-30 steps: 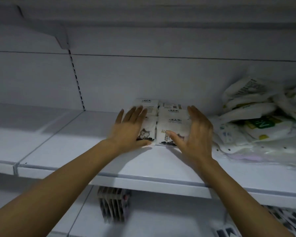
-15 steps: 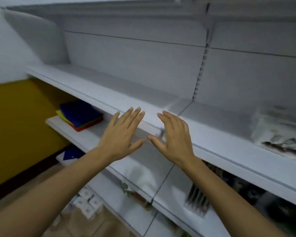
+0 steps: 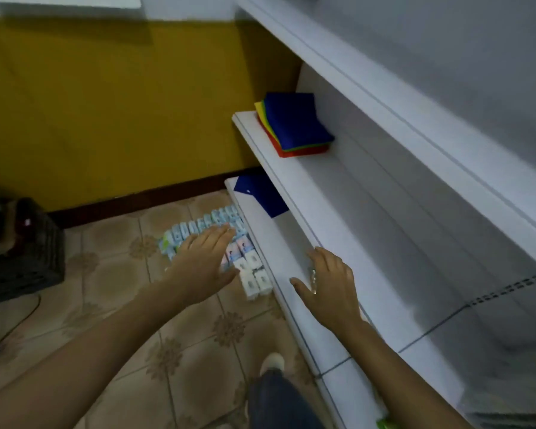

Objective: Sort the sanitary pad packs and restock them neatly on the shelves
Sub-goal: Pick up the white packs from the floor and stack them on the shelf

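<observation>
Both hands hold nothing: the left hand (image 3: 203,264) has its fingers (image 3: 220,232) straight and together, the right hand (image 3: 330,286) has them loosely spread. Pad packs (image 3: 251,275) lie in rows on the floor (image 3: 112,274) beneath the left fingers. The right fingers are at a shelf (image 3: 338,212) edge.

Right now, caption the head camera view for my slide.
Left hand open above pad packs lined up on the floor, right hand open by the shelf edge.
</observation>
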A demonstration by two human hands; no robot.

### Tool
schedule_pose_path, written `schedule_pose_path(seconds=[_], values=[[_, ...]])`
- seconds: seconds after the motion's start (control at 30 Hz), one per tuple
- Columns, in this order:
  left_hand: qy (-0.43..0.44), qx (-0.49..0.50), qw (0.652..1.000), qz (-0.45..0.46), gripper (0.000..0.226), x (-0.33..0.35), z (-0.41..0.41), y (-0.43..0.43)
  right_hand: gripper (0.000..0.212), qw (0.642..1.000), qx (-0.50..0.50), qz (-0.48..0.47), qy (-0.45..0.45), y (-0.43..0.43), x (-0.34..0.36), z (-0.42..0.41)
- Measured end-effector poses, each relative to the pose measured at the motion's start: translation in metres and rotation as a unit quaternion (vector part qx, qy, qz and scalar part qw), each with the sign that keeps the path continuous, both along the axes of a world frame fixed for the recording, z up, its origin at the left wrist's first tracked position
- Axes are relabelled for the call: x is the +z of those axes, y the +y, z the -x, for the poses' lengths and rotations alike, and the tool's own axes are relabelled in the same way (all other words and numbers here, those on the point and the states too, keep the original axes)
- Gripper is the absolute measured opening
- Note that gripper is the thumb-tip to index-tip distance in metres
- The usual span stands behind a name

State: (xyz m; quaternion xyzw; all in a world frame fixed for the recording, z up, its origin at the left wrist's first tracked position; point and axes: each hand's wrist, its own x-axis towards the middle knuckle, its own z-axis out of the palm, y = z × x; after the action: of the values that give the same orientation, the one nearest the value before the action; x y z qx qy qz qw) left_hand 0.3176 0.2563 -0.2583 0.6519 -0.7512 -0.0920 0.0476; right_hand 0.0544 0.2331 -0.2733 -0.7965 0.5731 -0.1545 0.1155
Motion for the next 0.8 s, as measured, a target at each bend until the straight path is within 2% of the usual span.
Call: schedule_pose_path(seconds=[0.13, 0.23, 0.37, 0.5, 0.67, 0.7, 0.8], values=[[0.017, 0.029, 0.999, -0.043, 0.087, -0.033, -0.028, -0.029, 0.072, 0.997, 0.013, -0.073, 0.006, -0.041, -0.04, -0.029], [0.075, 0.057, 0.991, -0.091, 0.091, -0.06, -0.044, -0.066, 0.064, 0.992, 0.019, -0.128, -0.006, -0.078, -0.075, -0.052], [0.099, 0.092, 0.976, -0.173, 0.084, -0.097, -0.067, -0.123, 0.057, 0.977, 0.026, -0.213, -0.009, -0.129, -0.132, -0.077], [0.145, 0.146, 0.959, -0.195, 0.076, -0.144, -0.085, -0.173, 0.041, 0.958, 0.046, -0.284, 0.008, -0.174, -0.166, -0.098], [0.215, 0.221, 0.912, -0.271, 0.088, -0.236, -0.101, -0.197, 0.049, 0.905, 0.026, -0.417, 0.08, -0.223, -0.241, -0.111], [0.236, 0.246, 0.896, -0.285, 0.085, -0.26, -0.104, -0.199, 0.05, 0.893, 0.021, -0.439, 0.099, -0.231, -0.263, -0.112], [0.294, 0.326, 0.836, -0.329, 0.052, -0.343, -0.109, -0.205, 0.049, 0.858, 0.009, -0.491, 0.151, -0.257, -0.335, -0.122]])
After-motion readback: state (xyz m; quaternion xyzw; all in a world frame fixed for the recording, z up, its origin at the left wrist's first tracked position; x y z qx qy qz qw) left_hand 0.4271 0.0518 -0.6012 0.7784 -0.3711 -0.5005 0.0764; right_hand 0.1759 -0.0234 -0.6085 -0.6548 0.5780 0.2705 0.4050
